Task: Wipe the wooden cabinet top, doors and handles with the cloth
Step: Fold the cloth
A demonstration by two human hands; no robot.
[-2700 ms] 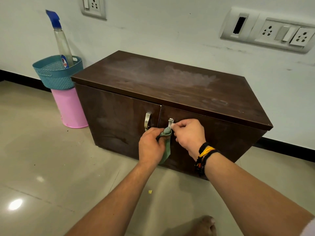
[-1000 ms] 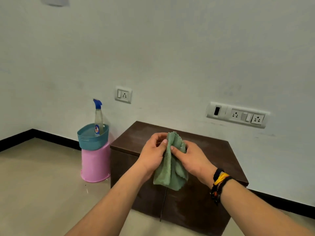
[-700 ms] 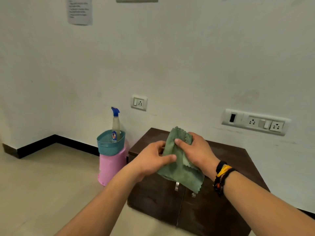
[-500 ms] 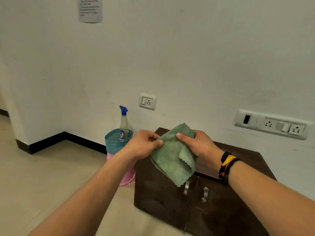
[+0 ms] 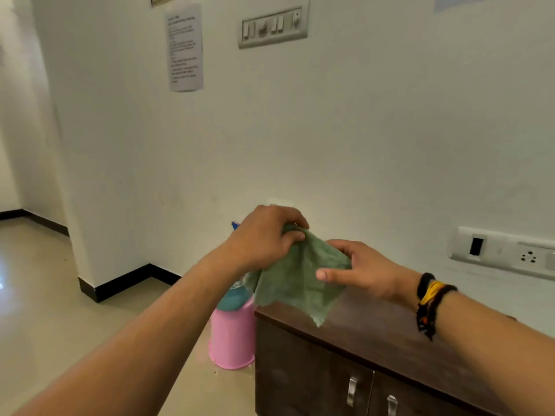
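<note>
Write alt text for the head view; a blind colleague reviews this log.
Both hands, left hand and right hand, hold a green cloth spread in the air above a dark wooden cabinet, beside a pink bin.

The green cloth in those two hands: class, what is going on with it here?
A person holds the green cloth in the air with both hands, the left hand gripping its top corner and the right hand pinching its side, as if spreading or refolding it. It touches nothing. The wooden cabinet stands below against the wall, its doors closed, with two metal handles showing. A pink bucket stands beside it.
</note>
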